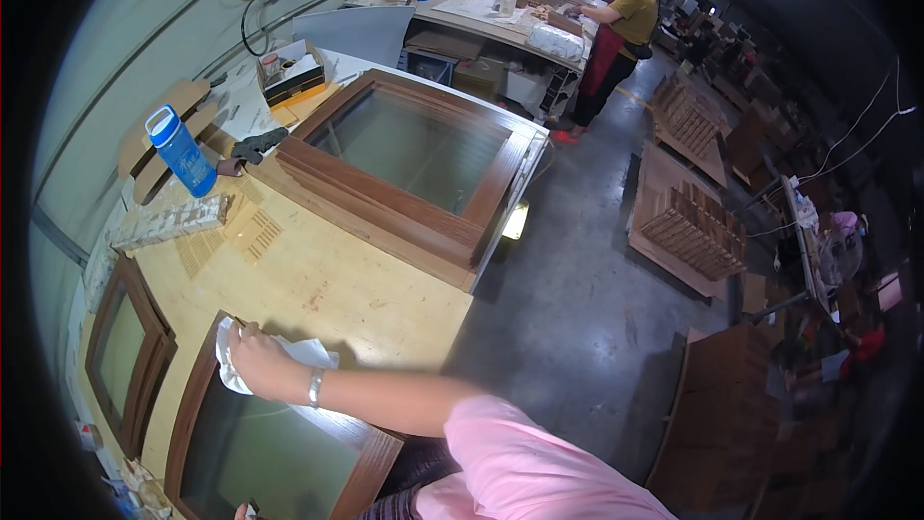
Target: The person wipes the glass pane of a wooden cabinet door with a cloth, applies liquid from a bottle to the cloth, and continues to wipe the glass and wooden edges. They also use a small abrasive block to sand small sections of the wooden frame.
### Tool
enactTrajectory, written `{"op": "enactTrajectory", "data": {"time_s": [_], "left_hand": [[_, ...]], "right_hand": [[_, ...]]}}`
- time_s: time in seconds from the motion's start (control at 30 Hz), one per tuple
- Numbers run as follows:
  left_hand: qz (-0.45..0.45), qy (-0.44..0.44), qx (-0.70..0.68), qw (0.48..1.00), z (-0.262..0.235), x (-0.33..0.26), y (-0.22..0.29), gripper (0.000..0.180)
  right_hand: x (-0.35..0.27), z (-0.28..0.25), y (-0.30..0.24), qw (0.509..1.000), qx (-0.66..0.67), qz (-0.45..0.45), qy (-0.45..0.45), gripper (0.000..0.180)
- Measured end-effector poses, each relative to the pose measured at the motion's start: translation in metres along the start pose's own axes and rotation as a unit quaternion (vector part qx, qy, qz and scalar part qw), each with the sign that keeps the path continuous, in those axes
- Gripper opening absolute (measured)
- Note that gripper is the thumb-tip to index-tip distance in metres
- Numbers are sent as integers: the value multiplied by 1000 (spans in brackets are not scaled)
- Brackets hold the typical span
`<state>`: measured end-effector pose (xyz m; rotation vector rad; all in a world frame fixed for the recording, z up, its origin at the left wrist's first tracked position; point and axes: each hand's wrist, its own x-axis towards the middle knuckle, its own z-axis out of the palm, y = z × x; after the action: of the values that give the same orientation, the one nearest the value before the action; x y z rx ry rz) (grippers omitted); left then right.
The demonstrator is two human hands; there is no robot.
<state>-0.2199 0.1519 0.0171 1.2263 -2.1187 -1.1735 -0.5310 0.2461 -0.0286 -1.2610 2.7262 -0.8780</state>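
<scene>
My right hand (258,361) presses a crumpled white cloth (231,366) onto the top corner of a brown wooden frame with a glass pane (197,395), which lies flat at the near end of the plywood workbench (327,284). A metal bracelet sits on that wrist, and a pink sleeve covers the upper arm. Only a sliver of my left hand (243,512) shows at the bottom edge, on the same frame's lower part. Its fingers are cut off by the picture's edge.
A larger wooden window frame (385,207) lies across the bench's far half. A blue bottle (181,149), a dark tool (256,144) and an open box (289,69) stand near it. A smaller frame (125,347) lies at left. A person (621,34) works at a far bench. Stacked wooden pieces (693,226) sit on the floor.
</scene>
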Motion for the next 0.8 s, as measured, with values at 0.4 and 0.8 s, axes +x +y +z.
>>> {"op": "enactTrajectory", "data": {"time_s": [0.4, 0.8], "left_hand": [[7, -7, -159, 987, -9, 14, -4, 24], [448, -54, 135, 882, 102, 139, 78, 32]], "right_hand": [[-171, -78, -18, 993, 112, 27, -35, 61], [-196, -63, -3, 990, 130, 13, 56, 65]]}}
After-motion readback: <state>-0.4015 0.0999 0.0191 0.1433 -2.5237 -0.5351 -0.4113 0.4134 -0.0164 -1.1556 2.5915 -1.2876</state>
